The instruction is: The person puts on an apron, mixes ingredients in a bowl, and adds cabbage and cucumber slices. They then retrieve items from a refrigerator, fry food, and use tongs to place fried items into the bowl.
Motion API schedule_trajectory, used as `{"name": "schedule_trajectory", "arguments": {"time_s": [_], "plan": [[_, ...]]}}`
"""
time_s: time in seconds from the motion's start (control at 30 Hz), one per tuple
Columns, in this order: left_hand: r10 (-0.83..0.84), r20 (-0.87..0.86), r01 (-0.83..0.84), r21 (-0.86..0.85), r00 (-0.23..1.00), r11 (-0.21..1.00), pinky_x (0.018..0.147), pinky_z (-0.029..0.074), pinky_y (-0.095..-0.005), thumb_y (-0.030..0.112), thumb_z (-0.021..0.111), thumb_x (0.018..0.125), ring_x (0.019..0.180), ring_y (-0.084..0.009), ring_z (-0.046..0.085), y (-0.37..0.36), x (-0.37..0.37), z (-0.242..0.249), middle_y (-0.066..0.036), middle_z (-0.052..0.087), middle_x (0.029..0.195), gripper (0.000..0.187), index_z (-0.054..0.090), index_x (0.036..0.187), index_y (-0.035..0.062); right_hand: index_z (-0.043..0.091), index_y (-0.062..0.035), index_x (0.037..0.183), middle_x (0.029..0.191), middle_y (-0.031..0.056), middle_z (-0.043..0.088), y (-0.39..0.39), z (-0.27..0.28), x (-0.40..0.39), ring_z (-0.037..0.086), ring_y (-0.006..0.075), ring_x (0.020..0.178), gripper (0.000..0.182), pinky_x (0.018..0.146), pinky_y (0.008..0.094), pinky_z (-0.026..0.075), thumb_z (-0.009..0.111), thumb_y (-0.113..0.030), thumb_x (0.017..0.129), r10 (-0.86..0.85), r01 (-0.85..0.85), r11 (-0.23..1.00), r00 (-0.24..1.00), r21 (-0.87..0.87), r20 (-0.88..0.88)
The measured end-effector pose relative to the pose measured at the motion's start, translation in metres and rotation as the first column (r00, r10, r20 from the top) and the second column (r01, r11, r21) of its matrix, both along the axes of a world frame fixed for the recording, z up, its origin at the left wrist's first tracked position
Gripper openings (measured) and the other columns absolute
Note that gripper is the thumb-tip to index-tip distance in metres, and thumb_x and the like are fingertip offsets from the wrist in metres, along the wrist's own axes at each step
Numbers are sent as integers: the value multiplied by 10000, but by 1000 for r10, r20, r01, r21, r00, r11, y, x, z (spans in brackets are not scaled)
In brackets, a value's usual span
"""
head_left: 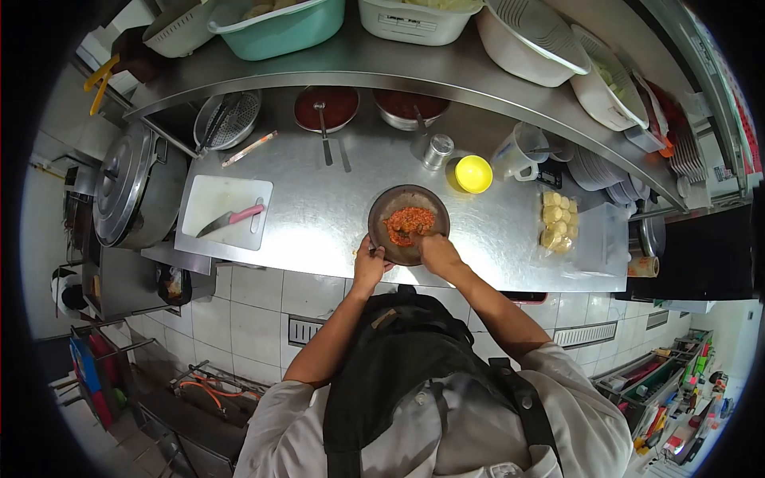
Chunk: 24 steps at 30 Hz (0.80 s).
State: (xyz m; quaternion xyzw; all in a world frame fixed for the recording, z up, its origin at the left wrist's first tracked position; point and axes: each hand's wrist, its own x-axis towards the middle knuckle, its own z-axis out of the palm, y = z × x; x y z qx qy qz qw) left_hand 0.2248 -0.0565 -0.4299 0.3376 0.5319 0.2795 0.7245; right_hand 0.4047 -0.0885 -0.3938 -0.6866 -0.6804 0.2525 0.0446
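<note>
A round, shallow brown dish (pixel 381 209), resembling a stone mortar, sits near the front edge of the steel counter. Coarse red chopped paste (pixel 410 219) is heaped in its middle. My left hand (pixel 370 264) grips the dish's rim at the lower left. Over the lower right of the dish, my right hand (pixel 436 252) is closed, its fingers down at the paste. Something dark shows at those fingertips, but I cannot make out what it is. A yellow bowl (pixel 474 174) and a metal shaker (pixel 438 151) stand just beyond the dish.
Left on the counter (pixel 319 231), a pink-handled knife (pixel 231 220) lies on a white cutting board (pixel 203 199). Two pans of red sauce (pixel 327 103) stand behind. Bagged pale pieces (pixel 559 221) lie right, near a clear jug (pixel 519 151). A shelf (pixel 382 70) with tubs overhangs the back.
</note>
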Motion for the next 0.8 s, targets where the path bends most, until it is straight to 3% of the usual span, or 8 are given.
{"name": "schedule_trajectory", "arguments": {"time_s": [0.07,0.17,0.23,0.37,0.5,0.6,0.7,0.8], "plan": [[12,43,-11,-24,999,1000,685,578,-307,42,427,941,823,-207,654,-1,-2,-3,-162,600,1042,488,270,1401,86,608,-96,1153,898,241,636,8,8,-10,632,388,846,394,734,470,503,475,-31,788,-41,40,999,996,-9,-85],[-7,9,7,-27,1000,1000,732,560,-340,90,437,957,842,-218,646,-4,-3,1,-155,584,1059,471,266,1396,99,632,-110,1139,899,237,646,0,24,-16,635,378,863,413,769,459,499,462,-17,774,-97,93,995,976,-32,-195],[13,9,-12,-33,1000,999,725,555,-332,94,445,954,831,-213,647,-3,-5,1,-145,587,1054,474,274,1396,104,668,-91,1051,905,219,657,-19,8,-2,640,365,885,331,772,458,505,452,-61,802,90,-89,994,996,-60,4],[-5,2,5,-17,1000,1000,714,556,-328,93,453,948,801,-199,645,-1,-5,-7,-134,593,1033,478,284,1395,110,689,-72,926,878,229,655,-9,30,35,649,346,864,268,772,449,511,448,-79,809,-49,82,983,979,-162,196],[10,7,-10,-18,1000,1000,703,556,-318,90,460,944,783,-185,646,-3,-4,-2,-131,598,1022,486,293,1399,113,683,-60,882,887,225,655,4,6,23,650,343,861,253,767,450,511,442,-96,811,-77,83,996,988,-35,132],[21,29,-20,-33,999,999,692,553,-307,97,466,944,758,-174,646,-2,-3,0,-121,600,1021,499,290,1410,119,681,-45,851,891,218,657,-21,26,29,652,330,868,232,751,445,515,464,-117,815,177,-167,982,977,-92,119],[22,10,-21,-41,1000,999,664,561,-296,93,465,944,742,-176,656,-5,-4,1,-129,601,1027,523,265,1427,112,678,-39,845,861,212,660,-13,55,46,657,329,841,216,722,435,521,478,-109,801,93,-69,990,976,-121,198],[21,10,-21,-32,1000,999,656,559,-293,94,461,947,721,-176,652,-5,-3,2,-128,599,1012,521,258,1427,98,677,-45,842,822,199,663,10,11,39,662,337,788,203,679,429,528,486,-93,790,112,-110,994,977,-19,183]]}}
